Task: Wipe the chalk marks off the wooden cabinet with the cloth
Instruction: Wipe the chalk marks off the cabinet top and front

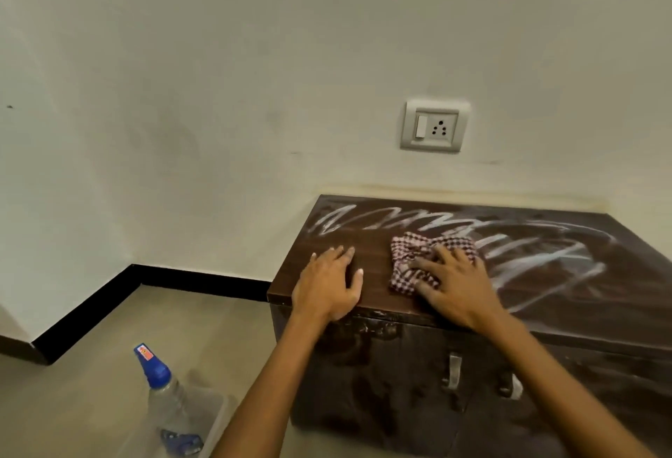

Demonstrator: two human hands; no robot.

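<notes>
Two bare forearms reach from the near edge to a dark wooden cabinet.

Red-and-white checked cloth lies crumpled on the cabinet top, left of centre, under the right hand, whose spread, straight fingers press it down without curling round it. White chalk marks scrawl across the top behind and right of the cloth. Left hand rests flat and open near the front left corner, holding nothing. On the floor stands a blue-capped bottle; a wall socket sits above.
</notes>
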